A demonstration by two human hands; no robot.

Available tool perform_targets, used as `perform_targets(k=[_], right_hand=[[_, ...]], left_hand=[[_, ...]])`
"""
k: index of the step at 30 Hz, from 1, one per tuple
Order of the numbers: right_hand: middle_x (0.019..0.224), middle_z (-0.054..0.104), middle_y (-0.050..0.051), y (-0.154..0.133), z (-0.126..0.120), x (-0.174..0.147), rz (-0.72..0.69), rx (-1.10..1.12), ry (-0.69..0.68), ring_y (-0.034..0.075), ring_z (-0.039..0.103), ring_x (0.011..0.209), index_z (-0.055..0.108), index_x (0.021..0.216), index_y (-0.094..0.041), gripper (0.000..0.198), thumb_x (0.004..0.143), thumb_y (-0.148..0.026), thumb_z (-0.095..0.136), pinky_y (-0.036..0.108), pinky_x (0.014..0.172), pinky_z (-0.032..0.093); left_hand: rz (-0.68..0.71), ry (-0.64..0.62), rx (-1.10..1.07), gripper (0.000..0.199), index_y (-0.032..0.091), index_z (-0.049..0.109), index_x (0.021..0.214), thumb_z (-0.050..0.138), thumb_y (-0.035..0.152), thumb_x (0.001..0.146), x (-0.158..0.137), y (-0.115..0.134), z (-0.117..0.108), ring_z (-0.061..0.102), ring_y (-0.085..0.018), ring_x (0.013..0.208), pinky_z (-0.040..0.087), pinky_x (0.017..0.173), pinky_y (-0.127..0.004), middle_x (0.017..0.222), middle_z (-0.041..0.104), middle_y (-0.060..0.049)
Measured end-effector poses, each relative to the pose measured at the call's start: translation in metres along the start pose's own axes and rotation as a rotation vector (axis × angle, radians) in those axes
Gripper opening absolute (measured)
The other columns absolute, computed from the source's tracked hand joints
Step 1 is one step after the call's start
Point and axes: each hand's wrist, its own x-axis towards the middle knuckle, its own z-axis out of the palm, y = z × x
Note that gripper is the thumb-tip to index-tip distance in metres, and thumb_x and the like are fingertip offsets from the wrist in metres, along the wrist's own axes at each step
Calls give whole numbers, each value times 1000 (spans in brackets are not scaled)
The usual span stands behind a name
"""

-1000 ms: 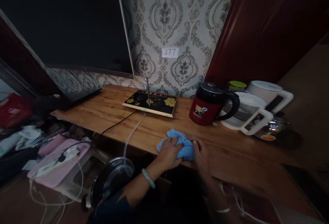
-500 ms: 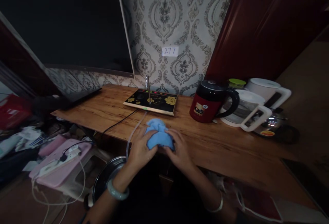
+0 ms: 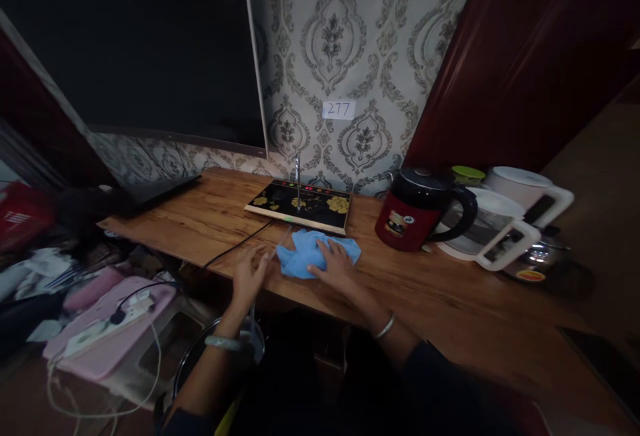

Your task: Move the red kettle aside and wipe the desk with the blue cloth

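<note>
A blue cloth (image 3: 305, 252) lies spread on the wooden tabletop (image 3: 200, 219), just in front of a black tea tray with gold flowers (image 3: 300, 205). My right hand (image 3: 334, 265) rests flat on the cloth, fingers spread, pressing it down. My left hand (image 3: 249, 274) lies open on the bare wood to the left of the cloth, near the table's front edge, touching a thin clear hose (image 3: 277, 241). A green bangle is on my left wrist, a silver one on my right.
A red and black kettle (image 3: 417, 213) stands right of the tray, with white kettles (image 3: 505, 219) and a steel pot (image 3: 543, 259) beyond. A dark screen (image 3: 135, 43) hangs at left. A pot lid (image 3: 200, 369), pink stool (image 3: 115, 329) and cables sit below the table.
Both hands held the bunched cloth at the front edge and slid it left. Now the cloth lies spread farther back, under my right hand alone; my left hand has let go.
</note>
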Motion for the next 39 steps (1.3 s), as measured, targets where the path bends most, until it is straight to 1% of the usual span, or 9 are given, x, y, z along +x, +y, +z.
perform_targets(k=[5, 8, 13, 18, 23, 28, 32, 36, 39], right_hand=[[167, 28, 14, -39, 0, 31, 68, -65, -166, 43, 27, 150, 30, 158, -34, 89, 83, -70, 62, 62, 113, 26], [167, 28, 14, -53, 5, 44, 32, -90, -180, 47, 28, 148, 35, 156, -35, 91, 78, -70, 66, 66, 110, 28], [148, 55, 7, -60, 13, 33, -173, -121, -138, 39, 45, 132, 65, 131, -32, 54, 80, -49, 69, 54, 101, 39], [142, 62, 5, -32, 8, -21, -373, 17, -108, 32, 48, 127, 69, 125, -29, 50, 76, -32, 72, 48, 104, 37], [134, 67, 6, 28, -21, -74, -384, 53, -83, 30, 53, 121, 71, 119, -27, 45, 74, -26, 71, 47, 104, 39], [127, 70, 11, 111, -60, -111, -201, -43, 33, 30, 59, 119, 74, 111, -20, 42, 70, -18, 65, 47, 103, 44], [139, 63, 15, 167, -85, -124, 111, -213, 122, 35, 56, 128, 67, 130, -18, 58, 74, -28, 68, 51, 108, 43], [163, 38, 12, 180, -95, -112, 400, -333, 67, 43, 35, 147, 43, 153, -27, 79, 82, -51, 67, 63, 108, 39], [162, 40, 10, 159, -89, -99, 463, -359, 54, 42, 38, 145, 46, 152, -29, 70, 87, -52, 63, 63, 108, 39]], left_hand=[[-99, -14, -9, 43, 17, 71, 88, 46, 51, 87, 18, -28, -2, 72, -27, 87, 57, 79, -38, 92, 77, -12], [-120, -31, 32, 42, 18, 69, 80, 43, 50, 88, 19, -32, 3, 69, -24, 75, 53, 70, -34, 78, 75, -9], [-139, -58, 120, 39, 19, 66, 78, 42, 49, 89, 18, -30, 4, 66, -24, 72, 47, 67, -33, 76, 72, -8], [-145, -81, 165, 37, 21, 63, 74, 40, 48, 88, 22, -25, 2, 65, -25, 72, 45, 67, -33, 74, 70, -7], [-172, -114, 210, 35, 22, 62, 72, 42, 47, 86, 25, -23, 2, 62, -25, 66, 43, 62, -32, 66, 66, -6], [-201, -145, 267, 37, 20, 67, 80, 42, 47, 87, 30, -27, 5, 65, -25, 71, 45, 62, -31, 72, 70, -7], [-227, -130, 316, 41, 19, 70, 85, 43, 49, 87, 34, -30, 9, 64, -26, 67, 44, 57, -31, 71, 70, -8], [-257, -137, 361, 42, 19, 71, 89, 44, 51, 89, 35, -28, 8, 65, -26, 67, 44, 57, -31, 72, 71, -9], [-261, -156, 388, 39, 18, 71, 87, 45, 47, 88, 36, -24, 7, 65, -27, 71, 43, 58, -31, 75, 71, -10]])
